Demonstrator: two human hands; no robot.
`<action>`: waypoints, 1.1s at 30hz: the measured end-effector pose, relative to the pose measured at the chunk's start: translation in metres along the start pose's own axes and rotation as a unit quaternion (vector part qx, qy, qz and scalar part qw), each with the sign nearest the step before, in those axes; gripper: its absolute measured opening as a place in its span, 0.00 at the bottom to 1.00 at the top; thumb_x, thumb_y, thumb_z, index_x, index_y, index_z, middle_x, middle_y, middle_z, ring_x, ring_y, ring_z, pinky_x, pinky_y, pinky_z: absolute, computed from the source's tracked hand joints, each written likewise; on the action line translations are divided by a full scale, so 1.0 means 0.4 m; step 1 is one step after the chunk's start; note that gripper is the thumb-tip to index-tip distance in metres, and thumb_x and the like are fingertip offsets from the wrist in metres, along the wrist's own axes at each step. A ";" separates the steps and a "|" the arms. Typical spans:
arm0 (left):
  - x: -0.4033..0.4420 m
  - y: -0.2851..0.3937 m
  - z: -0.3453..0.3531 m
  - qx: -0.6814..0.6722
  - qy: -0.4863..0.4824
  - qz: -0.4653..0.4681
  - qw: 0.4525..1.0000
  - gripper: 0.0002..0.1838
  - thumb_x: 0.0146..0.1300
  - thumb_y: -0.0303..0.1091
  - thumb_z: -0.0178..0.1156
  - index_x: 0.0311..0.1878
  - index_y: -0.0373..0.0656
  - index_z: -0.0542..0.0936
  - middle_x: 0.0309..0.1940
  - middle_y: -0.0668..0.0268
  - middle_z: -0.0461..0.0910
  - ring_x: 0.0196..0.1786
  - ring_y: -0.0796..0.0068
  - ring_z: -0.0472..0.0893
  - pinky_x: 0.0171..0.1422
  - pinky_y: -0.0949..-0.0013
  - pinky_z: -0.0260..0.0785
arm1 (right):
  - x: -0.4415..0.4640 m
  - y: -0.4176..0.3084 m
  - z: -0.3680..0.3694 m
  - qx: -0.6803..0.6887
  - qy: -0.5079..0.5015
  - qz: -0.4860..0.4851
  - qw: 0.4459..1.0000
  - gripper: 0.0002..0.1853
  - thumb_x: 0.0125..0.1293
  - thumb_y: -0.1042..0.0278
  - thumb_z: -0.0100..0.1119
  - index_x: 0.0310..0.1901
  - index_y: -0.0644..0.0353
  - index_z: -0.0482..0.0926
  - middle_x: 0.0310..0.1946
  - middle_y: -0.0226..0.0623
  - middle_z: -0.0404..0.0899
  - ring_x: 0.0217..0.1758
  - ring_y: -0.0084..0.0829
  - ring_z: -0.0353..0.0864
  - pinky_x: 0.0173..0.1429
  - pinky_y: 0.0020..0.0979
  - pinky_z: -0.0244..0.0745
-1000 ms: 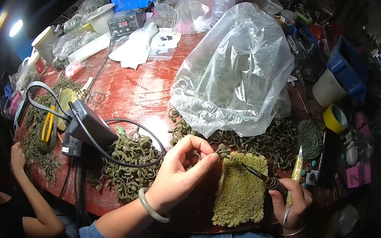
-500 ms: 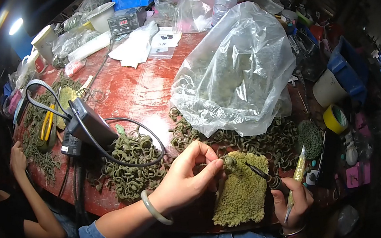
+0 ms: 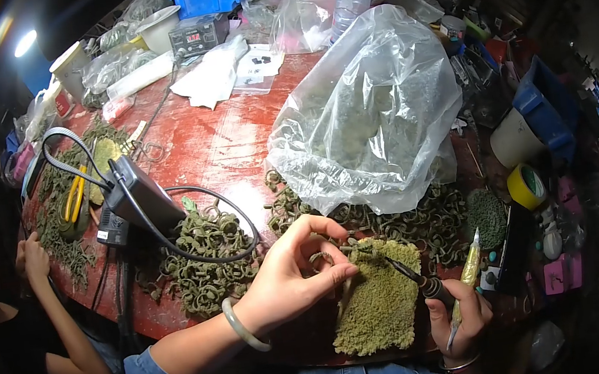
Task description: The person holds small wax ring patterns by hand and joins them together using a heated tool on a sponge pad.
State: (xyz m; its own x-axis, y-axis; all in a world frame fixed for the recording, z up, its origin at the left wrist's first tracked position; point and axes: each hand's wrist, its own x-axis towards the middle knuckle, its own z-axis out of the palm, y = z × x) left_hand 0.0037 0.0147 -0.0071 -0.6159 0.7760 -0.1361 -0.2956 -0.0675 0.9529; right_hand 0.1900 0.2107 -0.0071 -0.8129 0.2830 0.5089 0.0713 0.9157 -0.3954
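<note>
My left hand (image 3: 302,266), a pale bangle at its wrist, pinches a small dark green ring-shaped piece (image 3: 320,258) between thumb and fingers. This piece is partly hidden by the fingers, over the upper edge of a yellow-green, rough-textured pad (image 3: 376,309). In my right hand (image 3: 462,321) are two tools: a dark-handled, soldering-iron-like pen (image 3: 421,280), its fine tip pointing at the pad's top, and a gold-wrapped tool (image 3: 468,269) with a pale pointed end. Whether the dark tip touches the green piece I cannot tell.
Heaps of green ring-shaped pieces (image 3: 211,263) lie around a black box with a cable (image 3: 140,196). A large clear plastic bag (image 3: 369,113) stands behind my hands. Yellow tape (image 3: 526,186) is at right. Another person's arm (image 3: 60,324) rests at the left edge.
My left fingers have shifted and spread a little, turning the green piece above the pad. The right hand stays almost still. The other person's hand at left has moved slightly.
</note>
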 end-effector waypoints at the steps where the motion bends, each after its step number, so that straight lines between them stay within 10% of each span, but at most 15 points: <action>1: -0.002 0.004 0.002 0.000 0.000 0.000 1.000 0.19 0.63 0.24 0.66 0.54 0.41 0.70 0.37 0.68 0.79 0.37 0.84 0.79 0.35 0.80 0.72 | 0.000 0.000 0.000 0.000 0.000 0.000 1.000 0.15 0.61 0.60 0.70 0.43 0.61 0.80 0.30 0.37 0.83 0.28 0.41 0.82 0.34 0.37 0.77; 16: -0.007 0.023 0.002 -0.072 -0.040 -0.047 0.995 0.23 0.66 0.26 0.64 0.64 0.41 0.72 0.36 0.75 0.76 0.28 0.92 0.70 0.29 0.85 0.61 | 0.000 0.000 0.003 0.000 0.010 -0.004 1.000 0.15 0.61 0.60 0.71 0.43 0.61 0.81 0.30 0.36 0.83 0.28 0.40 0.82 0.34 0.36 0.77; 31: -0.007 0.012 0.002 -0.068 -0.056 -0.024 0.996 0.22 0.67 0.25 0.62 0.63 0.43 0.72 0.38 0.75 0.75 0.36 0.91 0.73 0.37 0.84 0.65 | -0.005 0.004 0.003 -0.009 -0.013 0.002 1.000 0.16 0.58 0.57 0.73 0.37 0.61 0.81 0.25 0.35 0.81 0.24 0.39 0.80 0.30 0.35 0.74; 33: -0.006 0.011 -0.002 -0.067 -0.066 -0.022 0.995 0.23 0.66 0.22 0.63 0.63 0.40 0.71 0.41 0.69 0.77 0.49 0.81 0.81 0.48 0.80 0.72 | -0.006 0.005 0.001 -0.011 -0.014 0.009 1.000 0.16 0.58 0.57 0.73 0.37 0.61 0.81 0.26 0.35 0.81 0.25 0.39 0.80 0.30 0.36 0.75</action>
State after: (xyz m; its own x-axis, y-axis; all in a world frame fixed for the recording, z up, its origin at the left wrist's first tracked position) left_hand 0.0033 0.0122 -0.0029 -0.5014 0.8553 -0.1309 -0.4196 -0.1080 0.9013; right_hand 0.1917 0.2117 -0.0095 -0.8270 0.2924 0.4803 0.0993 0.9167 -0.3871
